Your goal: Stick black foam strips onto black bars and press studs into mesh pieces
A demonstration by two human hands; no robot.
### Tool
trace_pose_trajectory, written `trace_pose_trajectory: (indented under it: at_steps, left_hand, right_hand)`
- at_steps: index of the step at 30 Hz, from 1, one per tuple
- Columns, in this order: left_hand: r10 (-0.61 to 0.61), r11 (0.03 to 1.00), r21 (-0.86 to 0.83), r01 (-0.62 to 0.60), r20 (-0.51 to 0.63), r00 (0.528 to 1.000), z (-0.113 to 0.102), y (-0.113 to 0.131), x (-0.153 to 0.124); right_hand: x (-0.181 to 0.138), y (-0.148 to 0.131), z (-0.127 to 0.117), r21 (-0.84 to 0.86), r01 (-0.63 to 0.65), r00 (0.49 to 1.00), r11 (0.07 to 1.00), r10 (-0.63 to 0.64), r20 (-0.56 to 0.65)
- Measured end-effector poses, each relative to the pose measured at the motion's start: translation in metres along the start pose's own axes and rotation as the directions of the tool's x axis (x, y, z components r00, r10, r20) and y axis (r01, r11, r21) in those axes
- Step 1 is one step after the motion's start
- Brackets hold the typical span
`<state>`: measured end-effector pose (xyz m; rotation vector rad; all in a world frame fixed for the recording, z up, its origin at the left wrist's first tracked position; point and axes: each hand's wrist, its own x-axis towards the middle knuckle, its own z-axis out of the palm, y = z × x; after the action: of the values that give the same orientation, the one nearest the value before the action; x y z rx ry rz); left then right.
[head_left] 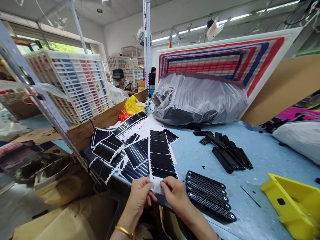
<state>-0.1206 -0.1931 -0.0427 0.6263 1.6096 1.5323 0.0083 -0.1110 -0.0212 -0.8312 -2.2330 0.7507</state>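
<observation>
Both hands meet at the near end of a white backing sheet of black oval stickers [160,154] lying at the blue table's front edge. My left hand [140,195] pinches the sheet's near white edge from the left, fingers closed. My right hand [176,192] pinches the same edge from the right, thumb and fingers pressed together. Several more sticker sheets [117,150] lie fanned out to the left. Just right of my right hand lies a row of black mesh grille strips [208,195].
A pile of black plastic bars [228,151] lies mid-table, and behind it a grey plastic bag of black parts [197,98]. A yellow plastic bin [295,203] sits at the right, white crates [75,83] at the left. A person in a striped shirt [123,83] works at the far end.
</observation>
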Motion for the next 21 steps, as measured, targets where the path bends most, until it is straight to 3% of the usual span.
trace_pose_trajectory:
  at_steps: [3,5,8,11,14,15,16,17,18,20,21]
  left_hand:
    - [0.043,0.992,0.124,-0.027,-0.128,0.991,-0.022,0.004,0.023]
    - [0.076,0.978,0.205,-0.038,-0.183,0.98,-0.04,0.009,0.037]
    - [0.132,0.945,0.323,-0.051,-0.232,0.964,-0.064,0.017,0.049]
    - [0.228,0.898,0.431,-0.084,-0.295,0.928,-0.075,0.024,0.045]
    - [0.379,0.849,0.505,-0.159,-0.369,0.849,-0.061,0.028,0.024]
    - [0.378,0.865,0.464,-0.194,-0.347,0.858,-0.05,0.028,0.015]
    - [0.317,0.912,0.353,-0.211,-0.279,0.906,-0.036,0.028,0.005]
    - [0.209,0.963,0.201,-0.179,-0.139,0.968,-0.019,0.028,-0.006]
    - [0.088,0.995,0.03,-0.09,0.047,0.995,-0.002,0.028,-0.016]
    - [-0.066,0.959,-0.232,0.161,0.371,0.926,0.031,0.027,-0.032]
    - [-0.079,0.926,-0.298,0.232,0.447,0.891,0.046,0.027,-0.037]
  right_hand:
    - [-0.004,0.0,-0.049,0.05,-0.017,0.998,0.999,0.02,-0.065]
    - [-0.014,0.003,-0.09,0.152,-0.098,0.985,0.984,0.118,-0.129]
    - [-0.035,0.014,-0.142,0.245,-0.196,0.904,0.95,0.271,-0.331]
    - [-0.06,0.024,-0.166,0.216,-0.265,0.85,0.94,0.334,-0.408]
    - [-0.077,0.023,-0.167,0.244,-0.24,0.87,0.94,0.32,-0.374]
    - [-0.079,0.019,-0.165,0.282,-0.222,0.891,0.934,0.312,-0.331]
    - [-0.08,0.014,-0.162,0.323,-0.203,0.913,0.924,0.298,-0.278]
    - [-0.079,0.008,-0.159,0.36,-0.18,0.935,0.915,0.273,-0.227]
    - [-0.078,0.002,-0.156,0.386,-0.158,0.954,0.909,0.241,-0.176]
    - [-0.075,-0.008,-0.15,0.425,-0.114,0.982,0.898,0.166,-0.089]
    - [-0.075,-0.012,-0.148,0.443,-0.101,0.989,0.891,0.137,-0.05]
